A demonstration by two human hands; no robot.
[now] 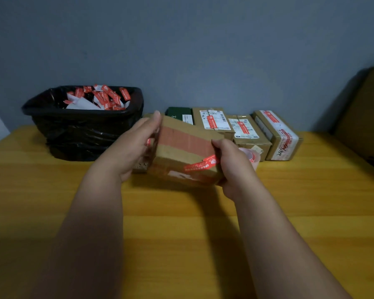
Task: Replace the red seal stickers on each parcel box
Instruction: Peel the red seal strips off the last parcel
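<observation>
I hold a brown cardboard parcel box [181, 152] tilted above the yellow wooden table [181, 223]. A red seal sticker [201, 166] runs across the box's near right edge, and a faded reddish tape band crosses its top. My left hand [134, 145] grips the box's left end, thumb on top. My right hand [231, 165] grips its right end next to the sticker. Behind the right hand a roll of red stickers [252, 157] partly shows.
A black bin [84, 130] lined with a bag stands at the back left, full of peeled red stickers and white backing. Along the wall sit a dark green box [178, 114] and three sealed parcels [214, 121], [246, 132], [279, 134]. A large brown object [367, 113] stands at the right.
</observation>
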